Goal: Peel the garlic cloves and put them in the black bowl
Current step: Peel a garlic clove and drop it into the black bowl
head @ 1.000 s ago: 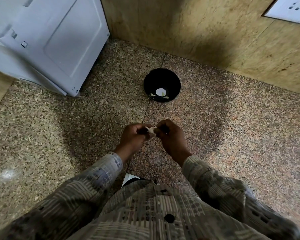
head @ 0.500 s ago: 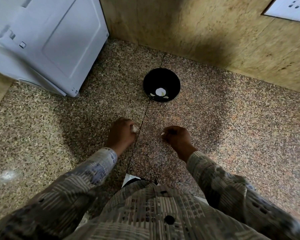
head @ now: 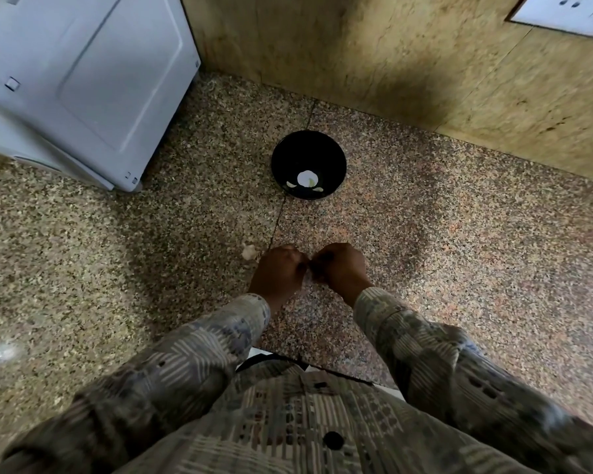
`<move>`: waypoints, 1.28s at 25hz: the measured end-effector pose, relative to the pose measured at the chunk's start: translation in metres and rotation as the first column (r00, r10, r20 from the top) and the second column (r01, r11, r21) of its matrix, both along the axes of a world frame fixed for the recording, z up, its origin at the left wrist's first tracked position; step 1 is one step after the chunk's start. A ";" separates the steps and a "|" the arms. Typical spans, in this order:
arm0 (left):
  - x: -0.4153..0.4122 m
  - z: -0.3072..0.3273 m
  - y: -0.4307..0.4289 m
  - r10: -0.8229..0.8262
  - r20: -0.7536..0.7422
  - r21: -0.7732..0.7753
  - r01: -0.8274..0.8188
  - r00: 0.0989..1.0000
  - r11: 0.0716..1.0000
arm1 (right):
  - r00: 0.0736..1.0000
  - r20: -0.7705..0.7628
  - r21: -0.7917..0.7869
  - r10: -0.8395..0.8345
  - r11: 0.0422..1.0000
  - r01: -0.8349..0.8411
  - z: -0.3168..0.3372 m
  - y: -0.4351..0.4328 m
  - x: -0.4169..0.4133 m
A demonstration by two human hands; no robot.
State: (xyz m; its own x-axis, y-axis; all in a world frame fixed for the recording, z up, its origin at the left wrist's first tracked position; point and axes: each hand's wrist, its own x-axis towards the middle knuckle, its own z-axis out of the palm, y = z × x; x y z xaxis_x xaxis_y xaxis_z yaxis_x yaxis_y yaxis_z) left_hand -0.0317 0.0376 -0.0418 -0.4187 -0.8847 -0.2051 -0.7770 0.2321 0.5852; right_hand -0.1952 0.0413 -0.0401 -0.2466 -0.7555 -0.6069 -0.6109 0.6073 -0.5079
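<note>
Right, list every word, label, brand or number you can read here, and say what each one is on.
None: no text can be read in this view.
White appliance: a small square mark on its panel, too blurred to tell whether it carries lettering.
Socket plate: only holes show, no lettering.
Black bowl: no label or print visible.
Patterned shirt: woven pattern only, no words.

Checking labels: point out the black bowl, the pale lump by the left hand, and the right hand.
black bowl (head: 308,148): head view, bare inner wall.
pale lump (head: 249,251): head view, its middle.
right hand (head: 343,268): head view, back of hand.
</note>
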 end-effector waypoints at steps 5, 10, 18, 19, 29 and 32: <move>0.001 -0.011 -0.008 -0.015 0.032 -0.023 0.015 0.999 1.000 | 0.999 -0.001 0.003 -0.046 0.999 0.046 -0.005 -0.002 -0.007; -0.001 -0.010 -0.010 -0.013 -0.006 -0.031 0.013 1.000 0.999 | 0.997 0.080 -0.051 0.020 0.999 -0.016 -0.001 0.007 -0.011; 0.001 -0.014 -0.012 -0.026 -0.046 -0.052 0.024 0.999 0.998 | 0.994 0.099 -0.139 0.042 0.990 -0.028 -0.001 0.012 -0.007; 0.001 -0.015 -0.012 -0.027 -0.050 -0.053 0.025 0.998 0.998 | 0.997 0.072 -0.134 0.032 0.991 -0.022 0.002 0.010 -0.003; -0.001 -0.016 -0.014 -0.013 -0.036 -0.038 0.011 0.999 0.999 | 0.990 -0.074 -0.167 0.122 0.977 -0.133 0.007 0.002 -0.007; -0.002 -0.014 -0.013 0.006 -0.024 -0.032 -0.006 1.000 0.999 | 0.969 -0.071 -0.170 0.238 0.954 -0.247 0.007 0.012 -0.008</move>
State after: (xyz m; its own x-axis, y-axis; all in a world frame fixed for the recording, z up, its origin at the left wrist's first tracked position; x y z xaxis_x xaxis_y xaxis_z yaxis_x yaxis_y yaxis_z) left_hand -0.0340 0.0248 -0.0561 -0.4179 -0.8931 -0.1663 -0.7641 0.2466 0.5961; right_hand -0.2035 0.0536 -0.0335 -0.0687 -0.8903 -0.4503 -0.7556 0.3411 -0.5592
